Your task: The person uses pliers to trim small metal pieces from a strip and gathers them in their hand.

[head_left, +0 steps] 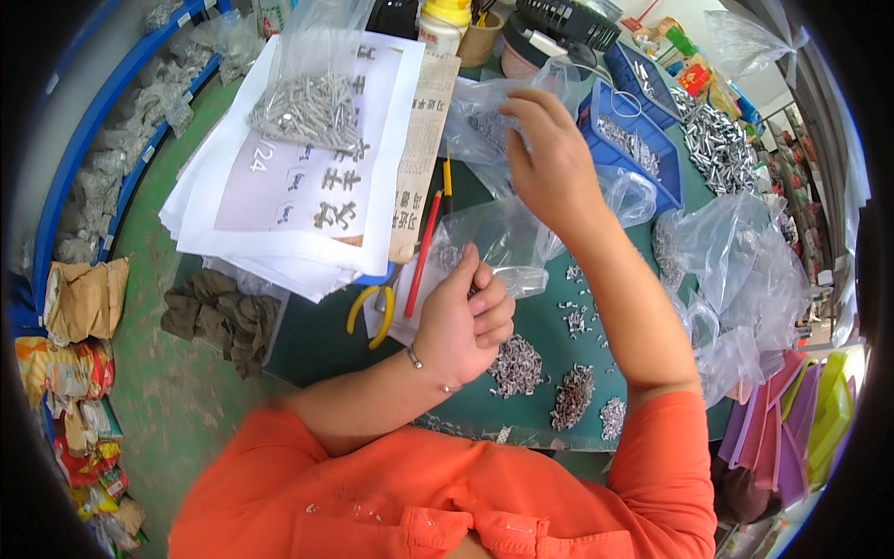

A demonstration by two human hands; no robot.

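My left hand (470,312) is closed above the green table (326,345), its fingers curled in and the thumb lying along the top. Whatever it may hold is hidden. Just beyond it lies a clear plastic bag (498,238). Farther off, my right hand (551,158) hovers with fingers apart and bent, next to another clear bag of small metal parts (484,124). Near my left hand are heaps of small metal pieces: a grey pile (517,366), a darker pile (572,398) and a smaller pale one (612,418).
Left of my hands are stacked papers (372,177) under a bag of metal pins (312,110), a red pencil (425,252) and yellow-handled pliers (358,312). A blue bin (666,154) and loose metal rods (717,144) stand right. A dark cloth (223,317) lies at the left edge.
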